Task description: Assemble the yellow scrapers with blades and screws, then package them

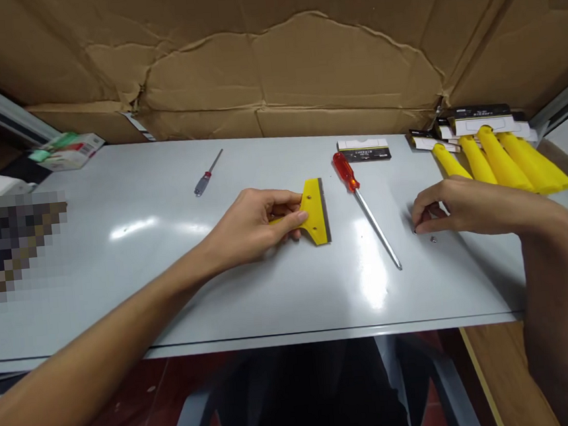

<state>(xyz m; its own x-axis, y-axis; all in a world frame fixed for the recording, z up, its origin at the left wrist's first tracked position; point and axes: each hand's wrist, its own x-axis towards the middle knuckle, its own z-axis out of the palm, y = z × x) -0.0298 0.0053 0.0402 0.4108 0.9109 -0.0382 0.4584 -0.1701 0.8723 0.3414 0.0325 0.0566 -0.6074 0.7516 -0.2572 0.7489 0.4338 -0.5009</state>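
Observation:
My left hand (268, 224) is closed around the handle of a yellow scraper (315, 213), held a little above the table. Its dark metal blade (325, 210) points to the right, and two small holes show in its head. At the right, my right hand (455, 208) has thumb and forefinger pinched together low over the table. A tiny dark thing shows at their tips, too small to name. Just beside these fingers lies a small metal piece, perhaps a screw (433, 239). Between the hands rests a screwdriver with a red handle (346, 171).
A smaller grey-handled screwdriver (204, 182) lies farther back on the white table (272, 307). Several yellow handles (500, 157) and black-and-white packages (485, 122) are piled at the back right. Another black package (364, 149) lies near the cardboard wall (261, 69). A small box (74, 153) stands back left.

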